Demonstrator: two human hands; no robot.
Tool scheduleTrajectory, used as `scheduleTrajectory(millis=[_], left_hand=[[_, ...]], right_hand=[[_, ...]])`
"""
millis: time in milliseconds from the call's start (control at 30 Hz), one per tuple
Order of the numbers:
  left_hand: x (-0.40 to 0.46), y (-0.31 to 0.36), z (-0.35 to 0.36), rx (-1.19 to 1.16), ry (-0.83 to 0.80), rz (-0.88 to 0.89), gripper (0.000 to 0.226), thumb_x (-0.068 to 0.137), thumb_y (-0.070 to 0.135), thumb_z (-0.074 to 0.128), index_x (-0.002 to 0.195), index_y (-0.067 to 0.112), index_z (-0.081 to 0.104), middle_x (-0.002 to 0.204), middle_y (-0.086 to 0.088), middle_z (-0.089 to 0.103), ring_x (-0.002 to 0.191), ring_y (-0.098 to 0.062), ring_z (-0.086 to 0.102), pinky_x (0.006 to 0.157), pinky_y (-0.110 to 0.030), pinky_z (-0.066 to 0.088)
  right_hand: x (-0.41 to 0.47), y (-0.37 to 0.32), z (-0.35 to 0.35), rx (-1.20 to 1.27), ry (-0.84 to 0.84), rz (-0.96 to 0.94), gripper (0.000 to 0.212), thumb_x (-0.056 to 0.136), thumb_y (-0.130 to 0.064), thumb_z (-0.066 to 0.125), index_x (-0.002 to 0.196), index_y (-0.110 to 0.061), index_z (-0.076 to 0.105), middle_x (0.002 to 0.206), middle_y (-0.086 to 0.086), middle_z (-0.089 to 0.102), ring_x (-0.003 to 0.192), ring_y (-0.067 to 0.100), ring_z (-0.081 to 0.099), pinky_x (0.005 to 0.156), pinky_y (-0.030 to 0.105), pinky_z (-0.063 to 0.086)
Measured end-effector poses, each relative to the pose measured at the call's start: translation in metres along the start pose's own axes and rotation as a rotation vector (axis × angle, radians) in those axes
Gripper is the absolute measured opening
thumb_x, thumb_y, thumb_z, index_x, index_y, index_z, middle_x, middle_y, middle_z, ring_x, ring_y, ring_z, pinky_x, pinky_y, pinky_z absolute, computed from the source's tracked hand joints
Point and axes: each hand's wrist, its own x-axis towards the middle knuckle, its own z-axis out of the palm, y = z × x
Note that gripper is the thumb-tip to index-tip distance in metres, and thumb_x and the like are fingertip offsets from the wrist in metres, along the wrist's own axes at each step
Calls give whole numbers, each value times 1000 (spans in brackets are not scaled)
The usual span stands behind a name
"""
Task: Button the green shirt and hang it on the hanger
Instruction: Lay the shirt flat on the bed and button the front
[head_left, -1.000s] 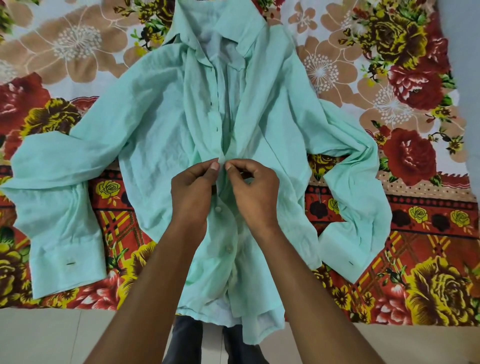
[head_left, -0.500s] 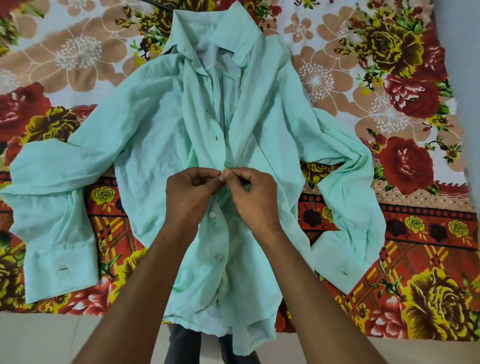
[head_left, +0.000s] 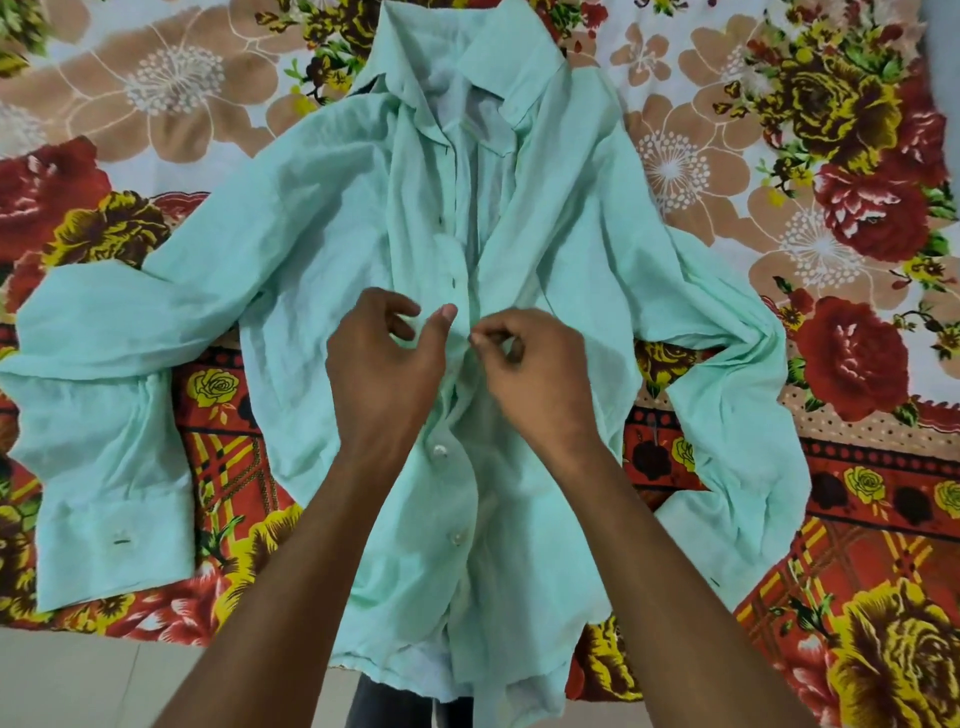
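Floral-printed bedsheet (head_left: 810, 130) carries the crinkled green shirt (head_left: 332, 249), spread flat, collar far. Left hand (head_left: 382, 371) pinches the buttonhole placket; right hand (head_left: 535, 371) pinches the opposite edge mid-front. Two round buttons (head_left: 440, 451) are fastened below.

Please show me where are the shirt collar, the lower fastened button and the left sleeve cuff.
shirt collar (head_left: 511, 62): head view, on its right flap.
lower fastened button (head_left: 457, 537): head view, button centre.
left sleeve cuff (head_left: 119, 540): head view, by the buttonhole.

Green shirt (head_left: 322, 270) flat on floral bedsheet (head_left: 831, 156) (collar far); both hands pinch placket midway.
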Motion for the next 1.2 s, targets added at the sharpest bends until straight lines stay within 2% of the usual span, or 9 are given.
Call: scheduleTrajectory(millis=[67,167,267,367,533,733,867,1067,1200], left_hand=[[13,8,10,14,-18,97,31,82,50,76,92,23,64,81,11,65,78,-5,61,68,-16,41],[37,11,26,102,-113,103,30,85,42,72,102,19,62,89,5,68,82,-13,63,69,-25,44],[51,7,34,213,-192,86,31,87,37,67,103,12,61,92,-3,68,85,-22,64,72,-35,48],[57,8,32,231,-194,104,21,88,30,62,93,9,64,84,-4,69,79,-25,64,72,-42,52],[61,1,28,77,-188,46,15,89,24,59,85,16,71,79,8,71,74,-9,66,69,-26,52],[63,-2,36,25,-219,-39,33,82,61,66,87,28,72,76,17,71,75,5,66,67,-15,48],[62,3,37,39,-199,-36,30,85,54,70,90,25,75,77,15,72,76,3,67,67,-15,48],[57,16,43,217,-154,0,36,83,52,72,95,20,65,84,10,69,81,-12,66,68,-29,50],[50,21,44,414,-181,110,31,86,37,69,98,12,55,93,-5,64,87,-28,61,71,-44,53]], right_hand=[[14,-6,4,25,132,-9,8,92,-18,72,95,-23,78,90,-10,72,78,-2,63,75,8,47],[37,-11,18,-33,99,42,17,93,-11,66,99,-20,79,97,-5,74,85,2,65,79,4,43],[48,-9,28,-125,27,123,16,97,-18,63,104,-17,78,101,0,75,95,14,68,87,21,50],[52,-11,34,-146,55,148,15,97,-30,67,104,-22,78,95,-3,72,90,12,66,80,21,47],[55,-13,40,-171,107,137,13,95,-23,67,97,-22,80,89,-3,72,88,13,65,81,29,52],[48,-7,48,31,205,140,19,98,-18,64,85,-18,78,72,-11,67,70,3,60,67,15,43],[48,-8,43,234,187,254,13,94,-16,71,96,-21,82,86,-14,78,83,-2,73,79,15,57],[58,-3,33,267,258,328,3,89,-16,75,90,-18,76,78,-13,73,77,-4,69,69,7,51],[56,-1,30,301,258,306,6,89,-13,75,92,-17,78,81,-13,75,78,-1,71,73,8,53]])
